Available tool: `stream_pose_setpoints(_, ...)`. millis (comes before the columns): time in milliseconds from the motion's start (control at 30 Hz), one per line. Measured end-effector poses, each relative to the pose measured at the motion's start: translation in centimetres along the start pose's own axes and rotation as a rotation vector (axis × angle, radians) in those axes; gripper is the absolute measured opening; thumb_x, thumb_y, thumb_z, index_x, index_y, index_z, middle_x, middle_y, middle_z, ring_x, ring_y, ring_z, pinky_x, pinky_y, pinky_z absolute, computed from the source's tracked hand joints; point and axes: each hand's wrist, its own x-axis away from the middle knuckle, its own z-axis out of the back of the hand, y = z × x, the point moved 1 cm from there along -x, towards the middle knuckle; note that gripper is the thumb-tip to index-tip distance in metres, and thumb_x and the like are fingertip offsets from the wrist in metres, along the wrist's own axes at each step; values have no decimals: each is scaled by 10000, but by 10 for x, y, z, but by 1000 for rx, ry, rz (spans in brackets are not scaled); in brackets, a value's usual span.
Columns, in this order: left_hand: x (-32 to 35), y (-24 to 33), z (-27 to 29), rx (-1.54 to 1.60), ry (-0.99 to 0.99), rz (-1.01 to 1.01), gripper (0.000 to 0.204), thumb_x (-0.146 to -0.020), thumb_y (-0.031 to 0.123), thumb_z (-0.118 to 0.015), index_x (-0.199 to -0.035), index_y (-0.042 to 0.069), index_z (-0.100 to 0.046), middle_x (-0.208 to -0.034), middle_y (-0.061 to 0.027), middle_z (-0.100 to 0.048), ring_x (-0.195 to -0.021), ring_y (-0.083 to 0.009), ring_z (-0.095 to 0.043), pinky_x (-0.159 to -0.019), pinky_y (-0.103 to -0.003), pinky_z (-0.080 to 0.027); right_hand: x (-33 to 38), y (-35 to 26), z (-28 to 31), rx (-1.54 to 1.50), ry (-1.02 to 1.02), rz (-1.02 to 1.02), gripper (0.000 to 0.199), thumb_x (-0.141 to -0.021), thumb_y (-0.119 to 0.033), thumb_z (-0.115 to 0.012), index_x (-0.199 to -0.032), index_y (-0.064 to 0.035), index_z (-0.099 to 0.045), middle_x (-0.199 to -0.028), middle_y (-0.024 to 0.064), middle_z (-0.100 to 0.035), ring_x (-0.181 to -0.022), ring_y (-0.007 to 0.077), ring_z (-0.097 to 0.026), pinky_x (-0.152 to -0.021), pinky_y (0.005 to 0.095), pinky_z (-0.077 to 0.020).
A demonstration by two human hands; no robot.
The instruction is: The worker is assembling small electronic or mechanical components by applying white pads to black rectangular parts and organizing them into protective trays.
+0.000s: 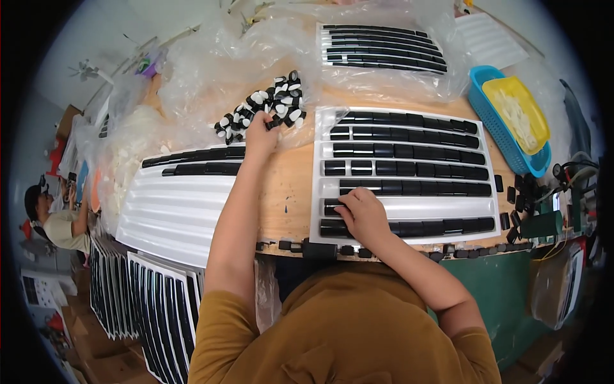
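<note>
My left hand reaches to the near edge of a pile of small black and white oval pieces. Its fingers are closed at a black piece. My right hand is over the white ridged tray in front of me, pinching a short black piece at the left end of a mostly bare row. The tray's other rows carry black glossy pieces set end to end, with a few gaps at the left. My right fingers partly hide the piece they touch.
Left of my forearm lies another white tray with two black rows. A filled tray lies on plastic film at the back. At right stand a blue basket with a yellow one and loose black pieces. A person sits far left.
</note>
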Motion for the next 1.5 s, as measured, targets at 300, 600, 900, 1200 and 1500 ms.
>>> stream_pose_setpoints(300,154,82,5,1261,-387,299,109,-855,-19,-575,-942,35,-538,-844,-125,-658,-737,-216,-677,-695,-315,-587,-39,-9,50,-746,-26,-556,130,-956,-140,-574,-940,-23,-630,-791,-4,-618,-663,57,-528,-597,206,-446)
stream_pose_setpoints(600,193,106,-5,1106,-432,247,268,-834,-69,-637,-1089,-4,-588,-858,-68,-657,-733,-154,-662,-669,-260,-532,-26,-13,58,-852,-107,-571,137,-959,-153,-571,-905,-27,-574,-780,4,-586,-620,57,-497,-569,198,-423)
stream_pose_setpoints(900,202,100,-15,1137,-432,253,273,-856,-37,-634,-1128,-37,-604,-894,-79,-670,-774,-178,-687,-690,-255,-575,-8,-18,59,-615,-71,-519,156,-989,-181,-515,-914,-48,-547,-778,-11,-568,-641,39,-478,-573,183,-399)
stream_pose_setpoints(1200,200,74,-3,1227,-349,424,281,-900,0,-596,-1175,-52,-591,-965,-131,-670,-817,-221,-687,-728,-299,-577,-25,26,55,139,9,4,168,-772,-50,-689,-939,-40,-679,-946,106,-602,-892,289,-564,-757,343,-468)
stream_pose_setpoints(1500,199,51,0,1175,-203,382,263,-902,-1,-593,-1158,-62,-578,-980,-150,-664,-859,-241,-688,-765,-307,-581,-21,27,25,350,-56,98,390,-699,-92,-746,-1075,-63,-646,-1139,124,-537,-1088,344,-475,-895,438,-430)
